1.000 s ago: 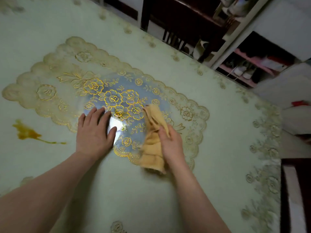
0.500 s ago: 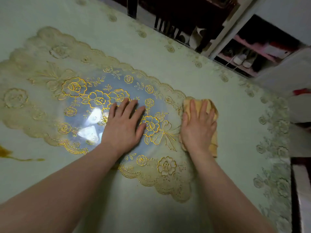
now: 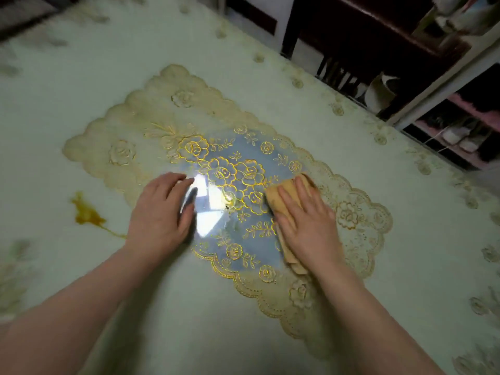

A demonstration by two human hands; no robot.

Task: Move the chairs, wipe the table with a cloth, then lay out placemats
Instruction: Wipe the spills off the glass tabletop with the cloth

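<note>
A clear placemat (image 3: 235, 163) with gold rose patterns and a scalloped lace edge lies on the pale green table (image 3: 81, 85). My left hand (image 3: 159, 212) rests flat on its left part, fingers spread, holding nothing. My right hand (image 3: 305, 223) presses flat on a folded tan cloth (image 3: 281, 198) on the mat's right half. Most of the cloth is hidden under the palm. A shiny glare patch sits between the two hands.
An orange-yellow stain (image 3: 86, 212) marks the table left of my left hand. A dark wooden chair (image 3: 351, 41) stands beyond the far edge. A white shoe rack (image 3: 460, 125) with shoes is at the upper right.
My right hand has slid the cloth leftward from the mat's right edge toward its middle. My left hand has shifted to the mat's left part. The stain has come back into view.
</note>
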